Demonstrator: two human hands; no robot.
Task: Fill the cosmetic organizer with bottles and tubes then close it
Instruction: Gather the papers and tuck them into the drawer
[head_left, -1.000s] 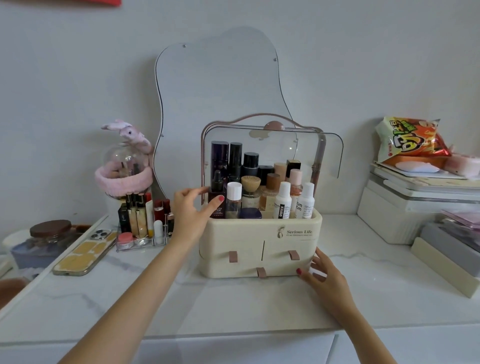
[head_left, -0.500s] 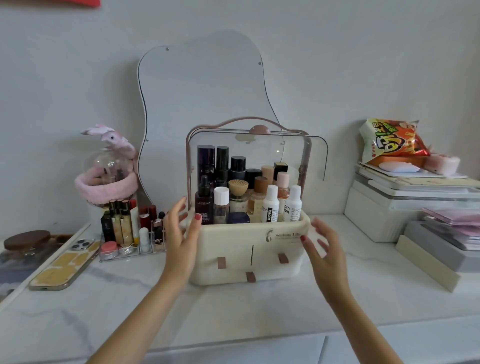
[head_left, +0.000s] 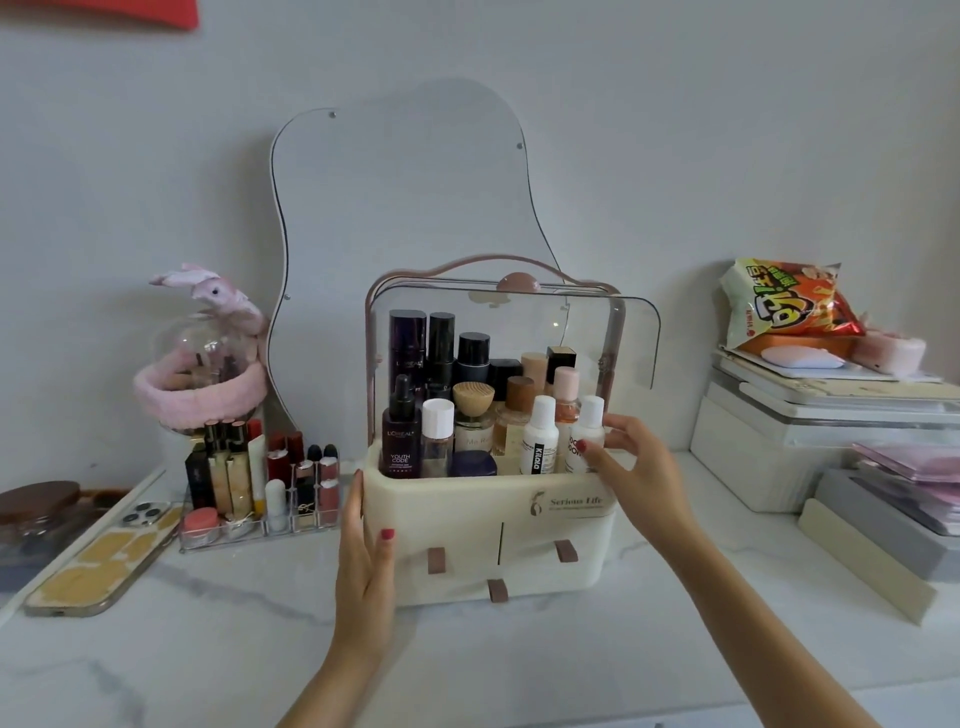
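A cream cosmetic organizer (head_left: 519, 540) stands on the marble counter, its top tray packed with several bottles and tubes (head_left: 467, 395). Its clear door panels are swung open, one (head_left: 634, 343) sticking out to the right, under a pink handle (head_left: 498, 262). My left hand (head_left: 366, 551) lies flat against the organizer's left side, thumb on the front. My right hand (head_left: 631, 467) rests on the upper right corner, fingers spread, beside a small white bottle (head_left: 587, 434). Neither hand holds anything.
A clear lipstick rack (head_left: 260, 483) and a phone (head_left: 98, 561) sit left of the organizer, with a pink headband on a glass dome (head_left: 200, 374) behind. A wavy mirror (head_left: 405, 208) leans on the wall. White boxes (head_left: 810, 441) and a snack bag (head_left: 784, 306) stack at right.
Both hands have closed in on the organizer: the left now presses its left side, the right rose from the counter to the upper right corner. The camera has moved closer.
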